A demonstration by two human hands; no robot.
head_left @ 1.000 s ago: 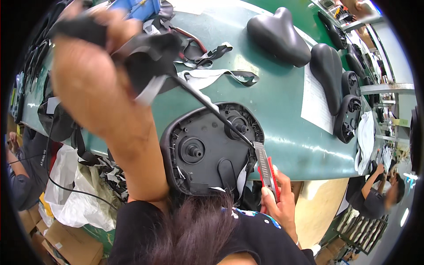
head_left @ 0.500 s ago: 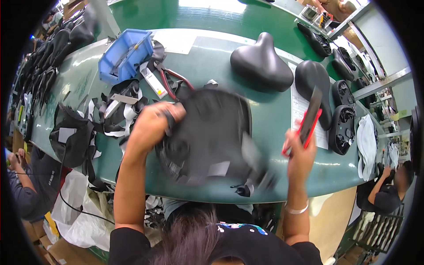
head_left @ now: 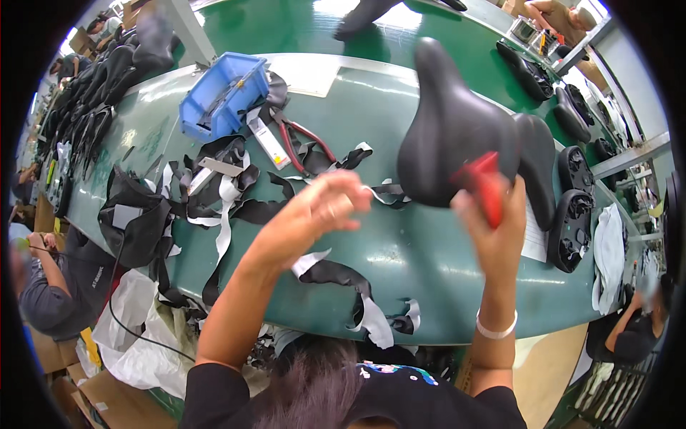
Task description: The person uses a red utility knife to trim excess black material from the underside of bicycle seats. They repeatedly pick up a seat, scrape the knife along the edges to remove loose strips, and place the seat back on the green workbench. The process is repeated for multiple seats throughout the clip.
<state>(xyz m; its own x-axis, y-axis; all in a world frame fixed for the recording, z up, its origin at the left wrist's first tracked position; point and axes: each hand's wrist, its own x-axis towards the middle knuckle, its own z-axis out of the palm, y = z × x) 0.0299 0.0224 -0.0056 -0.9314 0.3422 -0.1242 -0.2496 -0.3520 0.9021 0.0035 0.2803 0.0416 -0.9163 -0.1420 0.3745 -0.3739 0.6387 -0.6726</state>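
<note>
My left hand (head_left: 314, 217) is raised over the table with its fingers apart and nothing in it. In my right hand (head_left: 494, 232) is a red-handled utility knife (head_left: 486, 187), blurred by motion. That hand overlaps the lower right edge of a smooth black bicycle saddle (head_left: 457, 129); whether its fingers grip the saddle is hidden. The saddle's narrow nose points away from me. Beside its right edge lies a second black saddle (head_left: 539, 171). Curled black-and-white trimmed strips (head_left: 343, 279) lie on the green table below my left hand.
A blue bin (head_left: 221, 96) stands at the far left, near red-handled pincers (head_left: 293, 143) and cut scraps (head_left: 221, 186). Black saddle bases (head_left: 572, 229) line the right edge. Another black piece (head_left: 364, 16) shows at the far table. Other people work at both sides.
The black piece with its underside up has left my left hand, which is now open. My right hand has moved up to the saddle, which looks larger. A black piece now shows at the far table.
</note>
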